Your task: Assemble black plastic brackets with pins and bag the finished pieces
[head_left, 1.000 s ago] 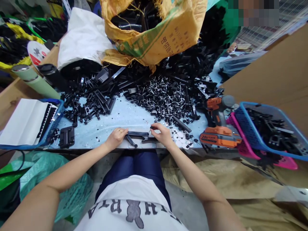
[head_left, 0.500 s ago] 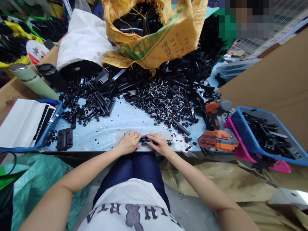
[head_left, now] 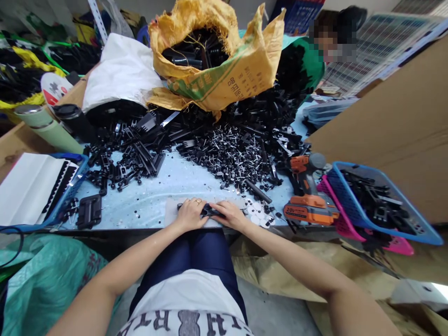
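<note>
At the near table edge, my left hand [head_left: 191, 213] and my right hand [head_left: 227, 215] are closed on one dark, elongated plastic part [head_left: 207, 211]. Fingers of both hands cover much of it, so its exact kind cannot be made out. Beneath it lies a pale flat sheet [head_left: 170, 211]. White round discs [head_left: 257, 212] and small black pieces lie just right of my right hand. Beyond my hands spreads a heap of small pins with black heads [head_left: 231, 156]. Black plastic parts [head_left: 140, 149] are piled at the back left.
An orange cordless drill [head_left: 310, 193] stands at the right, beside a blue basket [head_left: 381, 210] of black parts. A yellow sack [head_left: 241, 81] rests at the back. At left are a blue basket [head_left: 68, 200] and a green bottle [head_left: 51, 128]. Another person [head_left: 332, 39] is at the far right.
The camera view has shifted slightly. My hands stay at the table edge on the dark part; my right-hand fingers now lie further over it, and a dark end shows left of my left hand.
</note>
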Available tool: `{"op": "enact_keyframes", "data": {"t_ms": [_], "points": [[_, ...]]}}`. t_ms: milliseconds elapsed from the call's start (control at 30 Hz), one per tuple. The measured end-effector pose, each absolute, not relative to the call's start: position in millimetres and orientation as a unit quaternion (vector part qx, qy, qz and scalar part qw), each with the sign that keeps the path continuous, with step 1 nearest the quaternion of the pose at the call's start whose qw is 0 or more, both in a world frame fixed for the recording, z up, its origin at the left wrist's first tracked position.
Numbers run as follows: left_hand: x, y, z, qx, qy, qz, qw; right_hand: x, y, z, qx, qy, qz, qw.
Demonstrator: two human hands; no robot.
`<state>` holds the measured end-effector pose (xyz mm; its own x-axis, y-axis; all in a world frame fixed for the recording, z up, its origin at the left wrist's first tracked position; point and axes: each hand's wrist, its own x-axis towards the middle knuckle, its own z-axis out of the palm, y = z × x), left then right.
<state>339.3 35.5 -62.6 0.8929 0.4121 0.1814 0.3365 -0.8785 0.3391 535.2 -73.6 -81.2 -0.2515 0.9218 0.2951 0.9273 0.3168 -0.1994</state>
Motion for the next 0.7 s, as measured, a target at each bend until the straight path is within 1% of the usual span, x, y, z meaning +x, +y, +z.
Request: {"op": "enact_keyframes", "data": {"t_ms": [67,133,267,333,367,467,533,567,633,667,700], "points": [[335,36,-60,0.965,0.18,0.121,0.145,536,-72,-79,-0.564,-0.806,0.015,0.182],[329,36,-58,0.976,0.147,0.112,0.119,538,-71,-75,-0.56,-0.812,0.016,0.163],[320,40,-56,0.988,0.121,0.094,0.035,537,-73,-66,-0.626,-0.772,-0.056,0.101],[316,44,-50,0.984,0.145,0.095,0.035,533,-77,-54,-0.641,-0.757,-0.066,0.105],[312,44,-44,0.981,0.156,0.104,0.049,529,-80,-45,-0.634,-0.761,-0.058,0.121],[289,34,-15,0.965,0.14,0.171,0.138,508,-96,-7,-0.558,-0.802,0.015,0.211],[269,16,9,0.938,0.079,0.232,0.243,484,-107,14,-0.468,-0.826,0.108,0.294],[261,4,20,0.913,0.054,0.252,0.316,468,-111,19,-0.414,-0.829,0.162,0.34],[251,-18,35,0.851,0.01,0.308,0.426,433,-114,17,-0.315,-0.811,0.237,0.433],[251,-28,38,0.818,0.005,0.357,0.451,416,-112,11,-0.302,-0.79,0.239,0.477],[252,-35,38,0.79,0.008,0.409,0.456,400,-107,1,-0.326,-0.759,0.22,0.518]]}}
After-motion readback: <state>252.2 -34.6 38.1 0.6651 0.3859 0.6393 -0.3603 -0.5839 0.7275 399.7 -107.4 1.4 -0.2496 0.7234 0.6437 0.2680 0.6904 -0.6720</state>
